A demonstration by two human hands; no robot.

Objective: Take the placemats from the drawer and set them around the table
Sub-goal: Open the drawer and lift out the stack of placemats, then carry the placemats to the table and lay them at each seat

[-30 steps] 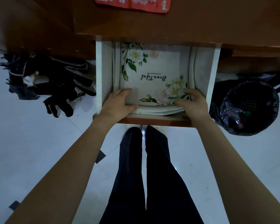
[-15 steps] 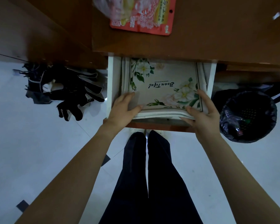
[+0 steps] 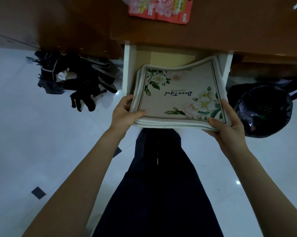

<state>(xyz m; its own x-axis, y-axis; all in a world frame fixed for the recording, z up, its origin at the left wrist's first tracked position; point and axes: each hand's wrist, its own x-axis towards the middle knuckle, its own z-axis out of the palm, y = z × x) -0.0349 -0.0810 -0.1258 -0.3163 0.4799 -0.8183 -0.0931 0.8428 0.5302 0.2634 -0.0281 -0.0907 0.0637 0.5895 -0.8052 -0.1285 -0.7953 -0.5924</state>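
So we've got the stack of placemats (image 3: 178,93) in both hands, lifted out above the open drawer (image 3: 127,69). Our left hand (image 3: 125,113) grips the near-left corner: thumb flat on top of the printed face, fingers curled around the left edge and underneath. Our right hand (image 3: 228,124) does the same at the near-right corner, thumb on top and fingers wrapped along the right side. The stack sits between the two hands, with its near edge sticking out past the drawer front toward us. The far edge hangs over the drawer's pale bottom. We can see several white-edged layers along that near edge. The far-right corner curls upward, close to the drawer's right wall. The top mat has white flowers, green leaves and a script word that reads upside down from where we stand.

Above the drawer is the brown table (image 3: 230,28), with a red packet (image 3: 159,9) lying near its edge. To our right, a bin with a black liner (image 3: 286,108) stands on the white tiled floor (image 3: 41,142), close to our right hand. Over on the left, a heap of black stuff (image 3: 81,82) lies on the floor by the table. Our dark trousers (image 3: 161,177) fill the view below the stack.
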